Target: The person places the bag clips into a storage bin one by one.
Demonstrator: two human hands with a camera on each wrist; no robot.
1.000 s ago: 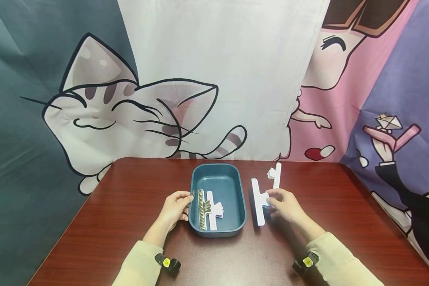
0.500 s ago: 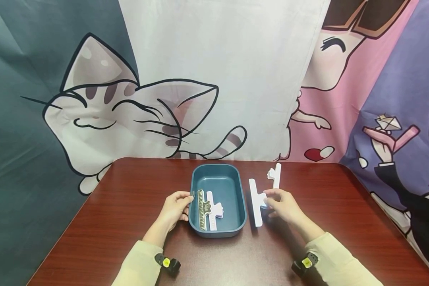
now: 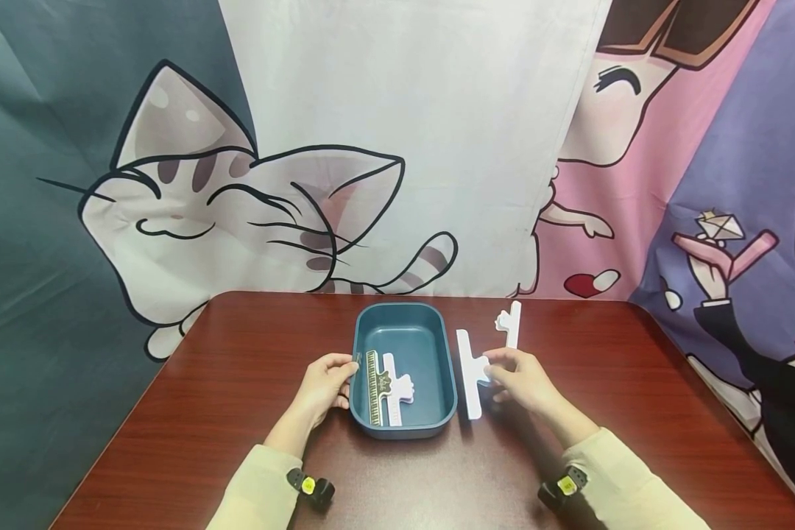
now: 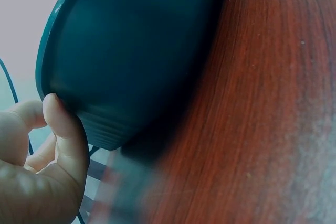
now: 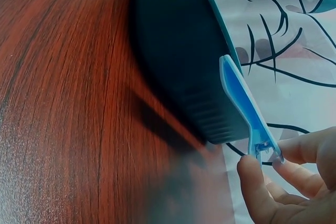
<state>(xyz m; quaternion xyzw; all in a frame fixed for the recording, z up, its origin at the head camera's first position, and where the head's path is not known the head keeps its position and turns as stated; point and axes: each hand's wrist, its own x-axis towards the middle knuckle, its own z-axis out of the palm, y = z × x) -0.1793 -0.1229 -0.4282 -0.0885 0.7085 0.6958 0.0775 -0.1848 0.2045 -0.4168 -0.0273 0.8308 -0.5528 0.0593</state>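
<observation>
My right hand (image 3: 520, 377) pinches the handle of a long white clip (image 3: 469, 375), raised beside the tray's right wall. In the right wrist view the clip (image 5: 239, 90) looks pale blue, and its handle sits between thumb and fingers. My left hand (image 3: 324, 381) grips the left rim of a blue rectangular tray (image 3: 430, 368); in the left wrist view the thumb (image 4: 63, 124) presses its outer side. Inside, along the left, lie a dark-and-gold patterned clip (image 3: 374, 401) and a white clip with a scalloped handle (image 3: 404, 389).
Another white clip (image 3: 514, 324) lies on the reddish-brown table (image 3: 252, 353), behind my right hand. Behind the table's far edge hangs a cloth backdrop (image 3: 477, 147) with a cartoon cat on it.
My right hand has moved slightly left with the white clip, bringing it closer to the tray. The left hand, the tray and the other clips stay where they were.
</observation>
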